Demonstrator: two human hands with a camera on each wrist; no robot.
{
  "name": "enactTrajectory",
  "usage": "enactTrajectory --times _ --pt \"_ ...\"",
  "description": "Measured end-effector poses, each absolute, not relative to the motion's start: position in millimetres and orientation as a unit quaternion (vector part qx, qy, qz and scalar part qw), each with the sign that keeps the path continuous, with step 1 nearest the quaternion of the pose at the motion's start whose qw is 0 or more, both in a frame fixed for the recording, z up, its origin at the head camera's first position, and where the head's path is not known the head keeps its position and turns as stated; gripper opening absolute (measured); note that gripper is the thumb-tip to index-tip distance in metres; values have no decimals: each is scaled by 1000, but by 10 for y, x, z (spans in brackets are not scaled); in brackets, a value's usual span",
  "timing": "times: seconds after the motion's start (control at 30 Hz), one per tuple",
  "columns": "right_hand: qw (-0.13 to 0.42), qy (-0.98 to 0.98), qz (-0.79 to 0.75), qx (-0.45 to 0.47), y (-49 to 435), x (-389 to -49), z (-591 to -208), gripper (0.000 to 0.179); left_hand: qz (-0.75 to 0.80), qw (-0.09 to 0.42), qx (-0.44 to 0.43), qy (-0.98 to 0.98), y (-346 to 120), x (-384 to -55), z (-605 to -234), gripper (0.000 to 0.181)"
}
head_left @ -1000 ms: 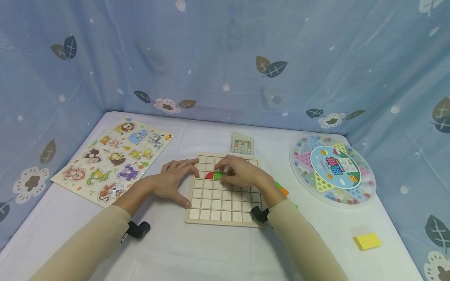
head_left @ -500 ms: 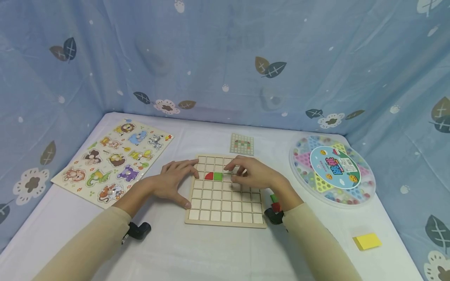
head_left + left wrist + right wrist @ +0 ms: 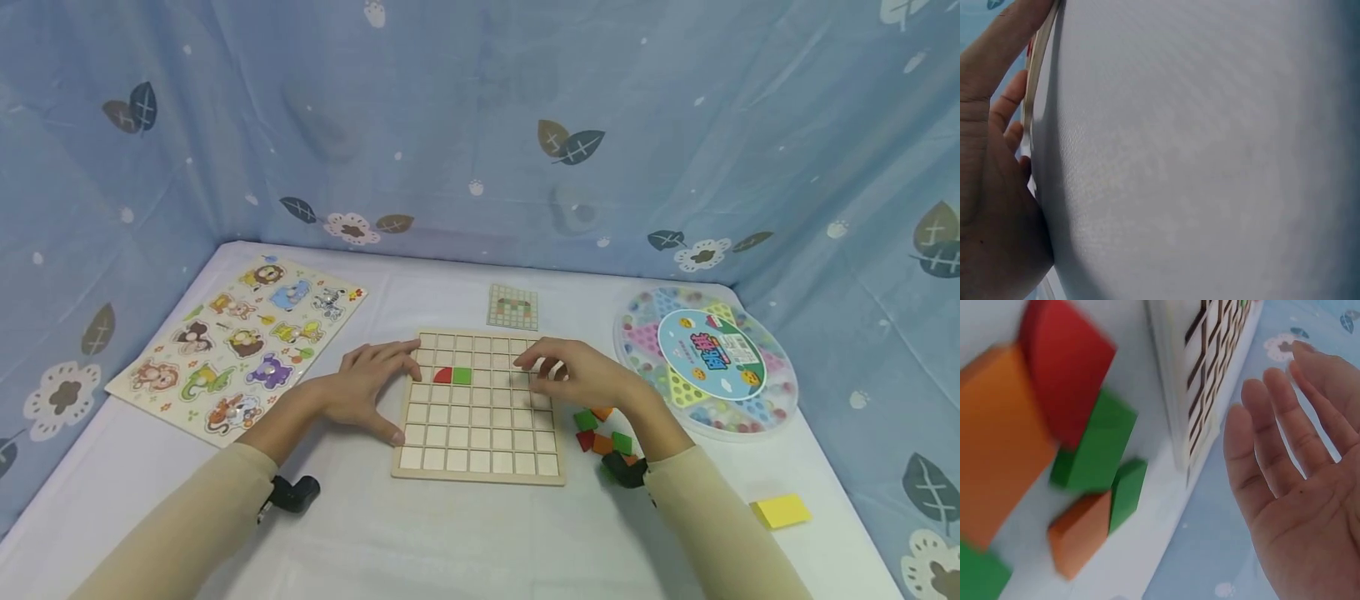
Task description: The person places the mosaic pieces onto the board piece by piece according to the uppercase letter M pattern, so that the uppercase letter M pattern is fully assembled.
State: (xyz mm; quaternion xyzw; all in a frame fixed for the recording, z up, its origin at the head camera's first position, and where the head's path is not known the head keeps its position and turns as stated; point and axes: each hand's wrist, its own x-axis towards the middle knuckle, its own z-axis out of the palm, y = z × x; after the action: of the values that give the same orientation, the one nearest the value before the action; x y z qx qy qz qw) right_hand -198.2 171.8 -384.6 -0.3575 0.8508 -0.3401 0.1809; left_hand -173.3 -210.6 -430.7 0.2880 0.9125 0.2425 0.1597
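Observation:
A wooden grid board (image 3: 459, 437) lies in the middle of the head view. Side by side in its cells sit a red quarter-round tile (image 3: 443, 376) and a green square tile (image 3: 462, 377). My left hand (image 3: 363, 392) rests against the board's left edge, thumb low and fingers higher up. Over the board's right side hovers my right hand (image 3: 579, 373), fingers relaxed and holding nothing. In the right wrist view the palm and fingers (image 3: 1297, 434) show bare. Loose tiles lie right of the board: a red one (image 3: 1069, 369), an orange one (image 3: 1000, 444) and a green one (image 3: 1100, 447).
Behind the board lies a small pattern card (image 3: 513, 307). An animal peg puzzle (image 3: 225, 342) is at the left. To the right are a round marble game box (image 3: 708, 358) and a yellow block (image 3: 782, 511). Blue curtains (image 3: 450, 125) bound the white table (image 3: 360, 533).
My right hand has let go of the green square tile and moved right, away from it. The loose tiles beside the board have come into view. My left hand stays put.

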Motion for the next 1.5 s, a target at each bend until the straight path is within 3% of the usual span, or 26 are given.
enactTrajectory --times 1.5 --pt "167 903 -294 -265 2701 -1707 -4016 33 242 154 293 912 -2115 -1734 -4329 85"
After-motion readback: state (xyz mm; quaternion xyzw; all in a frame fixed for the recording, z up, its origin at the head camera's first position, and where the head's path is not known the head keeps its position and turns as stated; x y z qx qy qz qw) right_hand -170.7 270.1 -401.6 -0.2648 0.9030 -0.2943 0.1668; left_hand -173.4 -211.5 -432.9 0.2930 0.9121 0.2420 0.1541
